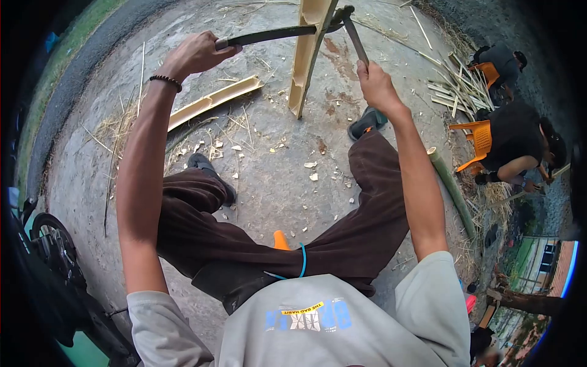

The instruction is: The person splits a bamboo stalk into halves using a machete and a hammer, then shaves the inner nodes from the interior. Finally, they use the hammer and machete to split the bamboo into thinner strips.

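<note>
My left hand (197, 54) is closed around the handle of a machete. Its dark blade (275, 35) stretches right to an upright split bamboo piece (299, 79), meeting it in its upper part. Pale inner wood and node ridges show on the bamboo, whose top runs out of the frame. My right hand (378, 85) grips a hammer (356, 41) by its shaft. The hammer's dark head is up beside the bamboo, close to the blade's far end.
Another split bamboo half (214, 102) lies on the concrete ground among chips. To the right are a green bamboo pole (452, 192), a pile of strips (455, 88) and two people by orange chairs (480, 144). A motorcycle (58, 263) stands at left.
</note>
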